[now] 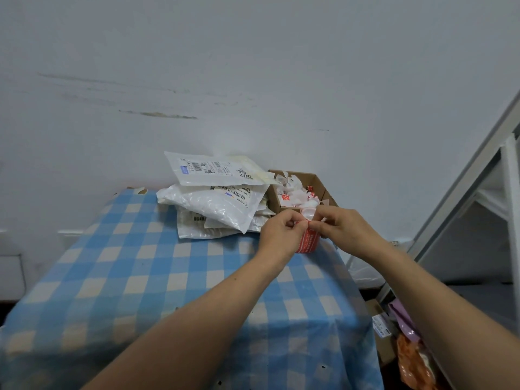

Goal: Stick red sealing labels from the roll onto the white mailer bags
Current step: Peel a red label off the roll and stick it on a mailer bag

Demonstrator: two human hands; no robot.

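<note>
1. Covering the table, a blue-and-cream checked cloth (140, 277) fills the left and middle of the view, with a scuffed white wall behind it.
2. White mailer bags (213, 204) lie in a loose overlapping pile at the far end of the cloth, against the wall. The top bag (208, 170) lies tilted with its printed shipping label face up. More barcode labels show on the bags under it.
3. Left hand (281, 235) is just right of the pile and near its front corner. Its fingers are curled in, and thumb and fingertips pinch the top edge of the roll from the left side.
4. Red label roll (308, 242) is held between both hands near the right edge of the table. It stands upright, red with white print. Cannot tell whether its bottom touches the cloth.
5. Cardboard box (318, 180) stands open just behind the roll and touches the right side of the bag pile. White backing scraps (292, 192), some with bits of red, fill it.
6. Right hand (343, 223) has its thumb and forefinger pressed together on a red label edge at the top of the roll. The other fingers are curled.
7. A pale metal frame (478, 178) slants up at the far right, beyond the table.
8. On the floor at lower right, beside the table, lie a purple packet (405, 319) and an orange packet (413, 361).
</note>
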